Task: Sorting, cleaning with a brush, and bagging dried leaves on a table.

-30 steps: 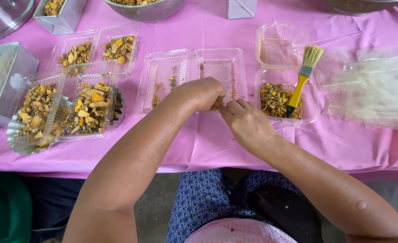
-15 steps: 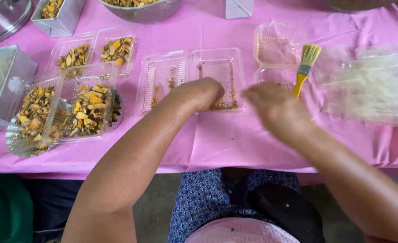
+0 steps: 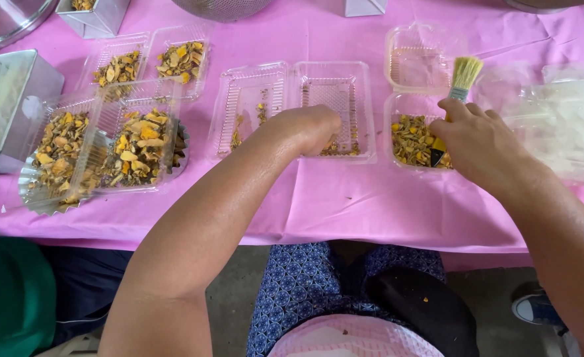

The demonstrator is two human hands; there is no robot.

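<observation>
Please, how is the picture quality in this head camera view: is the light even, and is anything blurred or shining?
Head view: soft, even daylight with faint shadows; the right hand at the brush looks slightly motion-blurred; the clear plastic trays give mild glare; edges bend a little from the wide lens.

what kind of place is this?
Likely a small food-packing table, maybe a market stall or home workshop: pink tablecloth, clear plastic clamshell boxes of dried yellow pieces, metal tins, a pastry brush.

Bare pink tablecloth along near edge gives free passage; left hand blocks open clear clamshell; filled trays and metal tin crowd left; plastic bags block right.
</observation>
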